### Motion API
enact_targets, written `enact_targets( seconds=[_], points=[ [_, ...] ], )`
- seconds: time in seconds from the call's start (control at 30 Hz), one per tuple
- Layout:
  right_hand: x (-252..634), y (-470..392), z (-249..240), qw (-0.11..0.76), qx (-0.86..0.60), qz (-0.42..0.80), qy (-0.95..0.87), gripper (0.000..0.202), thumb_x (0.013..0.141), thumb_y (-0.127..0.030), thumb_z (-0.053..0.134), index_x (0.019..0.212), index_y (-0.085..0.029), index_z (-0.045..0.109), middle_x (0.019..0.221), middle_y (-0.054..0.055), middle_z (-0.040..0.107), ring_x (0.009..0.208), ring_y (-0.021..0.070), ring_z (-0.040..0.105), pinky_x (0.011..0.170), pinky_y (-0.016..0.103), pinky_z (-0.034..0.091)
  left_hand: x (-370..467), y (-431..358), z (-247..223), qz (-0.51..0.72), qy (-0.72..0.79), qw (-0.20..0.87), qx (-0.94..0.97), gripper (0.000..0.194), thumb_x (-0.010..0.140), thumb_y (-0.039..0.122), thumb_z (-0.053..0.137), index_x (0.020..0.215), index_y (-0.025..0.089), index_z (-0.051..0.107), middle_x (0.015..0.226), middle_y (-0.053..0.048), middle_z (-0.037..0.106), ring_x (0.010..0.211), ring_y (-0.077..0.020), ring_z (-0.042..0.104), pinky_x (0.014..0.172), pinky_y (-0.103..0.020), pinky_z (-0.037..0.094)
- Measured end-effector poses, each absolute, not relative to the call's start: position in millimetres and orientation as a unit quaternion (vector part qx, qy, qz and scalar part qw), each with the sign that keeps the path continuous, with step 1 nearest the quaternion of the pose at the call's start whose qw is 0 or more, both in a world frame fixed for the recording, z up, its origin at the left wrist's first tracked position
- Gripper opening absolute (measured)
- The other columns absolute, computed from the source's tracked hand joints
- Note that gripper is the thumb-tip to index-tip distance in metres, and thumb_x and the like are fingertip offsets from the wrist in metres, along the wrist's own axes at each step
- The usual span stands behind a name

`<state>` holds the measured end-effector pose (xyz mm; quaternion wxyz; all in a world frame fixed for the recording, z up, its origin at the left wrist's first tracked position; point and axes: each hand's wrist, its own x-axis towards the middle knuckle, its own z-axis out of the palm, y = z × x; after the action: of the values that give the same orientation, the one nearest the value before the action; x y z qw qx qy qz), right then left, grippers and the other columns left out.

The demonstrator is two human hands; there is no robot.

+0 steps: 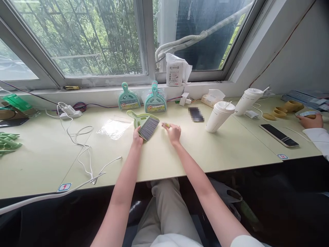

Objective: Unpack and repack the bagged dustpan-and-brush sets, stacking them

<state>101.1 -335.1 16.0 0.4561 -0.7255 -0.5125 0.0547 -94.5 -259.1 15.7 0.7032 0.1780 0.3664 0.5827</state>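
My left hand (137,136) is closed on the edge of a small light-green dustpan (140,120), with a grey-bristled brush (150,127) nested in it. The set is tilted just over the table, its handle pointing to the far left. To the right of the bristles, my right hand (174,133) pinches a small printed label (166,125) with yellowish parts, slightly blurred. A clear plastic bag (114,128) lies crumpled left of the dustpan. Behind it stand a wrapped teal dustpan set (128,99) and a stack of wrapped teal dustpan sets (155,100), leaning by the window wall.
White cables (87,154) trail across the table's left side from a power strip (70,114). To the right are a phone (196,114), two lidded cups (220,116) and another phone (279,135). Another person's hand (311,120) holds something at the far right.
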Motion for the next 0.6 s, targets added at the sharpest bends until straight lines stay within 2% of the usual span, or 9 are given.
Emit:
enact_targets(
  seconds=[0.07,0.1,0.17,0.23,0.3,0.4,0.5,0.6],
  points=[
    [113.0,-334.4,20.4,0.554,-0.744,0.074,-0.366,0.054,0.089,-0.056,0.033,0.107,-0.015,0.062,0.104,0.014,0.067,0.101,0.025,0.058,0.098,0.045,0.036,-91.5,-261.2,16.1,0.575,0.391,0.692,0.192,0.021,0.078,0.023,0.06,0.098,0.018,0.058,0.08,-0.005,0.066,0.078,-0.0188,0.064,0.08,-0.039,0.052],
    [118.6,-334.8,23.1,0.594,-0.742,0.073,-0.303,0.058,0.09,-0.056,0.027,0.112,-0.013,0.059,0.106,0.016,0.066,0.102,0.0258,0.058,0.094,0.043,0.039,-89.0,-262.5,16.6,0.573,0.395,0.69,0.199,0.023,0.078,0.023,0.061,0.1,0.019,0.058,0.081,-0.005,0.067,0.079,-0.0189,0.065,0.081,-0.039,0.052],
    [124.2,-336.4,28.5,0.645,-0.725,0.041,-0.236,0.062,0.092,-0.053,0.02,0.123,-0.01,0.052,0.116,0.019,0.061,0.112,0.0264,0.054,0.096,0.043,0.039,-81.9,-265.9,18.0,0.568,0.381,0.697,0.213,0.029,0.077,0.024,0.063,0.105,0.021,0.057,0.085,-0.005,0.068,0.083,-0.0197,0.065,0.083,-0.04,0.051],
    [117.6,-338.3,31.5,0.645,-0.709,-0.006,-0.284,0.06,0.093,-0.051,0.022,0.133,-0.012,0.044,0.131,0.018,0.051,0.125,0.025,0.045,0.103,0.045,0.032,-73.2,-270.2,19.0,0.56,0.354,0.714,0.225,0.033,0.077,0.025,0.063,0.109,0.021,0.057,0.089,-0.006,0.069,0.088,-0.021,0.066,0.086,-0.041,0.051],
    [99.0,-339.3,30.6,0.581,-0.702,-0.012,-0.411,0.055,0.093,-0.05,0.026,0.137,-0.02,0.04,0.143,0.013,0.04,0.133,0.0232,0.035,0.11,0.05,0.021,-64.7,-274.9,19.3,0.538,0.324,0.743,0.232,0.034,0.078,0.027,0.061,0.11,0.018,0.058,0.093,-0.008,0.07,0.092,-0.0234,0.065,0.089,-0.041,0.05],
    [64.4,-340.0,24.2,0.414,-0.718,0.054,-0.557,0.053,0.093,-0.053,0.027,0.137,-0.028,0.041,0.152,0.009,0.027,0.14,0.0258,0.022,0.108,0.063,0.009,-56.5,-281.0,18.5,0.509,0.299,0.775,0.227,0.037,0.08,0.031,0.058,0.113,0.012,0.059,0.097,-0.013,0.07,0.097,-0.0264,0.065,0.09,-0.041,0.05],
    [44.5,-342.4,20.7,0.3,-0.731,0.045,-0.612,0.059,0.092,-0.055,0.026,0.142,-0.024,0.034,0.156,0.011,0.009,0.144,0.0276,0.005,0.105,0.068,0.0,-54.8,-283.5,18.1,0.514,0.293,0.779,0.208,0.037,0.081,0.029,0.057,0.114,0.012,0.058,0.099,-0.012,0.069,0.096,-0.0245,0.065,0.089,-0.037,0.051],
    [43.2,-346.4,24.2,0.265,-0.733,-0.022,-0.626,0.059,0.094,-0.052,0.023,0.142,-0.02,0.034,0.156,0.012,-0.001,0.144,0.0269,-0.004,0.105,0.065,-0.008,-56.9,-282.7,19.8,0.514,0.298,0.781,0.192,0.036,0.082,0.028,0.056,0.113,0.012,0.058,0.095,-0.012,0.07,0.091,-0.0235,0.067,0.086,-0.037,0.053]
  ],
)
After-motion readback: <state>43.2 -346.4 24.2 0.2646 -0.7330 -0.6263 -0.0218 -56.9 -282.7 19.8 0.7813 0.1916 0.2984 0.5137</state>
